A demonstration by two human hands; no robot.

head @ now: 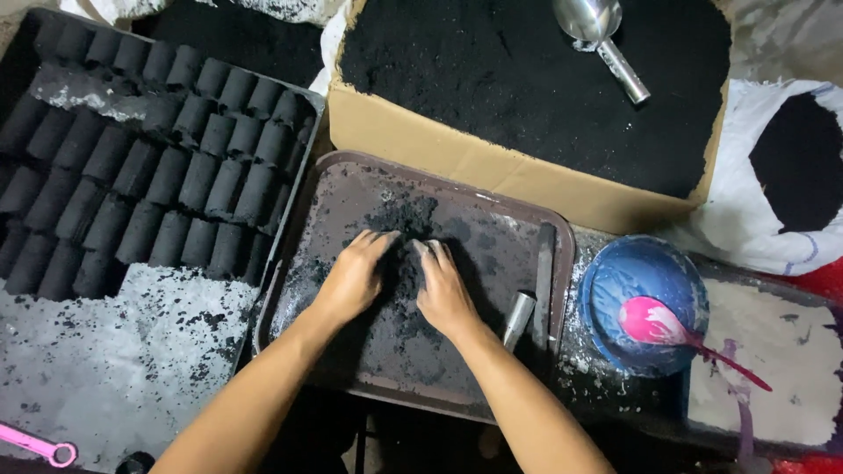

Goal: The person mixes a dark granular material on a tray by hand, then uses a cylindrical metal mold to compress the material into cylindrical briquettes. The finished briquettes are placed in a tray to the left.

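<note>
My left hand [353, 274] and my right hand [444, 290] rest palm down, side by side, on a heap of black powder [402, 230] in the middle of a dark brown tray [492, 206]. The fingers of both hands are spread and press into the powder from either side. Neither hand grips a tool. A short metal tube [518, 319] and a flat metal strip [544, 276] lie on the tray just right of my right hand.
A rack [290, 206] of several black cylindrical briquettes [167, 175] sits at left. Behind the tray stands a cardboard box [457, 149] of black powder holding a metal scoop [601, 39]. At right are a blue bowl [641, 303] with a pink spoon [676, 333] and a white sack [773, 175].
</note>
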